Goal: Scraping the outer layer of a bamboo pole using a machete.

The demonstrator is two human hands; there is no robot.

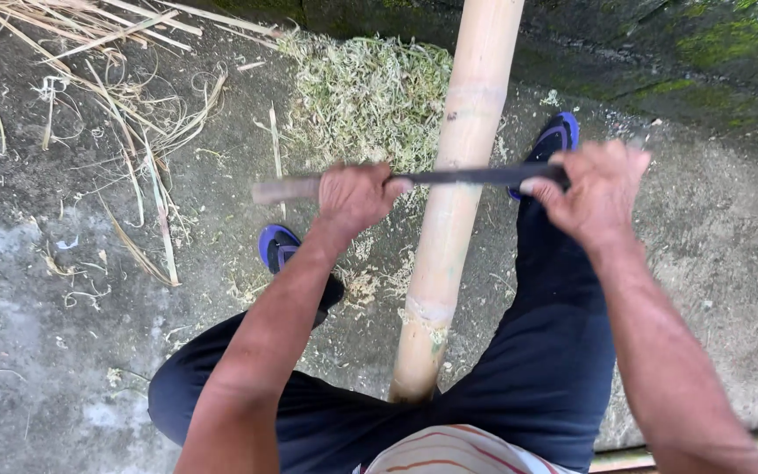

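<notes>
a long dark blade [449, 176] is held crosswise over one pale bamboo pole [454, 211], which runs from between the knees up and out past the top edge of the view. the blade is seen touching the pole's upper face just below a node ring. the left hand [354, 197] is clamped on the wooden handle end, whose tip sticks out to the left of the fist. the right hand [597, 189] is closed over the blade's far end, fingers curled on top. the two hands are kept well apart, one on each side of the pole.

the pole's near end is hidden between two legs in dark trousers [537, 369]. two blue sandals are counted: one [277, 247] just left of the pole, one [555, 137] just right of it, near the right hand.

one heap of pale green shavings [366, 92] is seen lying beside the pole on the upper left, with thinner scrapings scattered along the pole's left side. dry strips [107, 39] are strewn at the top left corner. the concrete floor [37, 290] is left open on the left and on the far right, while a mossy wall base [704, 61] closes the upper right. a striped shirt hem [458, 449] is seen at the bottom edge.
</notes>
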